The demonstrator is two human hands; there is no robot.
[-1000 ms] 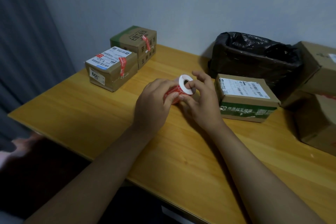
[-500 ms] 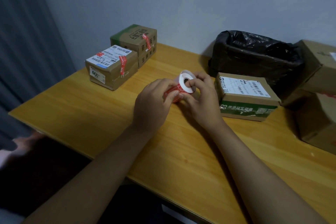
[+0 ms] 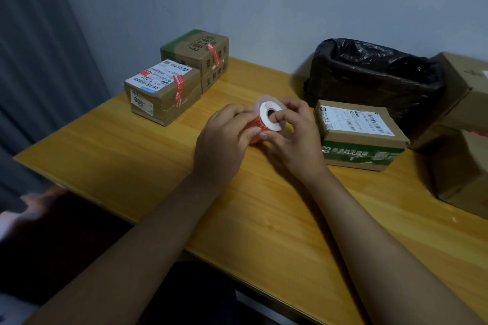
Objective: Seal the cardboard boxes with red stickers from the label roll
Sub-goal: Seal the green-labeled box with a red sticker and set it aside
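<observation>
Holding the label roll (image 3: pixel 266 120) above the surface (image 3: pixel 163 166) between both hands, roughly centre, between the two stickered boxes at the back left and the unsealed box at right. Right hand (image 3: pixel 297 140) is grasping the roll by its white end face, with one finger poking into the core hole. Left hand (image 3: pixel 221 142) is curling round the red side, its thumb (image 3: pixel 252 133) pressing at the lower edge — judging it is picking at the lead edge of a sticker, though the edge itself is hidden.

Risks from here:
- Sticker tearing or creasing while peeling, if the thumb is catching only a corner.
- Backing liner coming away with the sticker instead of separating.
- Roll spinning freely on the finger in the core, so the liner is unspooling rather than giving tension to peel against.
- Adhesive folding onto itself or sticking to the fingers before reaching a box.

Front-left box (image 3: pixel 163 95) and rear-left box (image 3: pixel 196 57) are each already carrying a red strip over an edge. Box with green band (image 3: pixel 360 134) is sitting just beside the right hand with no red sticker visible — probably the next target. More cardboard boxes (image 3: pixel 464 140) are sitting at the far right by a black bag (image 3: pixel 369 76); cannot tell whether those are sealed.
</observation>
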